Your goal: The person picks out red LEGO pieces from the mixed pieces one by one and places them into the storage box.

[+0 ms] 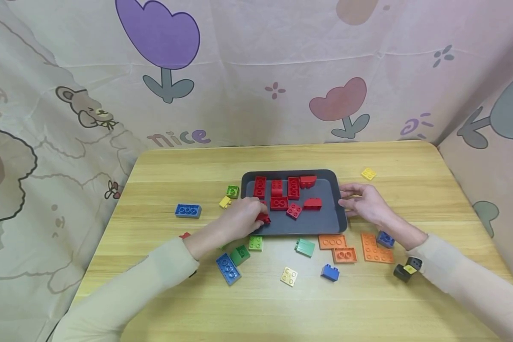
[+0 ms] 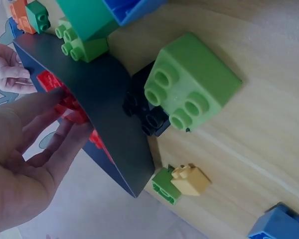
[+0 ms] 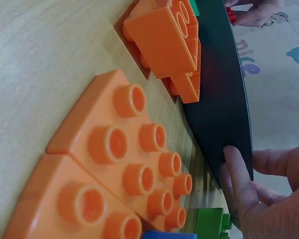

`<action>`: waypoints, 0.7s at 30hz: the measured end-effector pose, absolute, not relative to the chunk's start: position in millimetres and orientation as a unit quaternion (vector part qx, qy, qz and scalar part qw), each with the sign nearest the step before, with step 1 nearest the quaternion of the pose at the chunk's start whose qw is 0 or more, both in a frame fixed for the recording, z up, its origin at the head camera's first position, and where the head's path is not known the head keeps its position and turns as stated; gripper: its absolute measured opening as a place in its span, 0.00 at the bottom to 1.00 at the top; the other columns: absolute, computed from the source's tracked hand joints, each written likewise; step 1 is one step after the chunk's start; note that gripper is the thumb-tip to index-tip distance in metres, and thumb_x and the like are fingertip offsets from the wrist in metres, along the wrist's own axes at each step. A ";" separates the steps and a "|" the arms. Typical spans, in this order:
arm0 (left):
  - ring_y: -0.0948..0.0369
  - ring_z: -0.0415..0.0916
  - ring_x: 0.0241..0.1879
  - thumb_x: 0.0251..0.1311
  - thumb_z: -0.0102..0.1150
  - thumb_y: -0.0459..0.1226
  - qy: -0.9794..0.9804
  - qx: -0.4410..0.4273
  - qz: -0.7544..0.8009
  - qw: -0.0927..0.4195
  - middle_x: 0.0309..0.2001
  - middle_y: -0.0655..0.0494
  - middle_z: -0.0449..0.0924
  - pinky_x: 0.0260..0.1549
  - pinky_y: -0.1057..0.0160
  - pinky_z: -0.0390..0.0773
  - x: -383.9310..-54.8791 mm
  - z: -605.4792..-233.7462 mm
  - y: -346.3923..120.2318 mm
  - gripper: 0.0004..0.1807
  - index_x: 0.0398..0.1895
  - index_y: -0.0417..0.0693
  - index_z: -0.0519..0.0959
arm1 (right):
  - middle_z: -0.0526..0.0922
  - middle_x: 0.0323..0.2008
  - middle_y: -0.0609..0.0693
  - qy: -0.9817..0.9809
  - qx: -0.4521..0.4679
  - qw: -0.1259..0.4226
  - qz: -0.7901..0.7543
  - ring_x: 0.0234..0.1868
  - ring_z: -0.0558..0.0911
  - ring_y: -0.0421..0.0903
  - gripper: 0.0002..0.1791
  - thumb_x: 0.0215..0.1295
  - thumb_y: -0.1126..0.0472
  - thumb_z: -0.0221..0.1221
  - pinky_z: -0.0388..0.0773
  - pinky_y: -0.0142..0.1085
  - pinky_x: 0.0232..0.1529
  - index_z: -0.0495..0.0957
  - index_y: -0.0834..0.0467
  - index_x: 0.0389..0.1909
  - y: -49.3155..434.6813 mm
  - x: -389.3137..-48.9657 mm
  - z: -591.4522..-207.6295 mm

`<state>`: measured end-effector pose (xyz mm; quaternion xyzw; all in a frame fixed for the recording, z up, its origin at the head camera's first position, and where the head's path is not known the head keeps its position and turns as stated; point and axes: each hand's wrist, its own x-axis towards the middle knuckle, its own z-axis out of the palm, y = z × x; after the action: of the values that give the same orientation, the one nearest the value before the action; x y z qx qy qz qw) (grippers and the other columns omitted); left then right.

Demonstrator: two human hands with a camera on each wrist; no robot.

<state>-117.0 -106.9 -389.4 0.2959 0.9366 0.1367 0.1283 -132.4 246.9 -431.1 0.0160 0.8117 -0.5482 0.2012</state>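
Note:
My left hand (image 1: 244, 216) reaches over the left end of the dark grey tray (image 1: 308, 226). Its fingertips pinch a red building brick (image 2: 72, 110) low inside the rim, partly hidden by the fingers. Several other red bricks, such as one with a curved top (image 1: 308, 181) and a small square one (image 1: 294, 211), lie in the tray's back and middle. At the tray's right end, my right hand (image 1: 365, 203) holds the rim, a finger against the outer wall (image 3: 214, 74) and another digit at the rim's far side.
In front of the tray lie orange plates (image 1: 377, 248), a blue brick (image 1: 330, 272), a cream brick (image 1: 289, 276) and several green ones (image 1: 240, 255). Another blue brick (image 1: 188, 211) is at the left, a yellow one (image 1: 368, 174) behind right. A curtain (image 1: 256, 109) hangs behind the table.

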 end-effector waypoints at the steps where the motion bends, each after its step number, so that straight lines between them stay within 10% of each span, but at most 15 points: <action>1: 0.54 0.88 0.50 0.62 0.74 0.32 0.937 0.296 0.134 0.126 0.50 0.48 0.91 0.50 0.58 0.89 -117.0 -390.3 -106.6 0.15 0.53 0.43 0.89 | 0.71 0.67 0.71 0.812 0.016 0.201 -0.548 0.55 0.86 0.48 0.33 0.77 0.67 0.58 0.91 0.38 0.49 0.60 0.71 0.78 246.9 -132.4 -431.2; 21: 0.55 0.89 0.49 0.61 0.74 0.30 0.937 0.309 0.115 0.115 0.48 0.49 0.91 0.50 0.58 0.90 -124.1 -400.9 -109.2 0.14 0.51 0.44 0.90 | 0.72 0.65 0.71 0.815 0.016 0.196 -0.546 0.53 0.87 0.45 0.32 0.77 0.67 0.58 0.91 0.38 0.49 0.61 0.71 0.77 245.9 -132.0 -430.3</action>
<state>-124.1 -109.2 -400.9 0.3090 0.9371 0.1149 0.1147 -132.0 245.9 -430.3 0.0165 0.8147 -0.5456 0.1960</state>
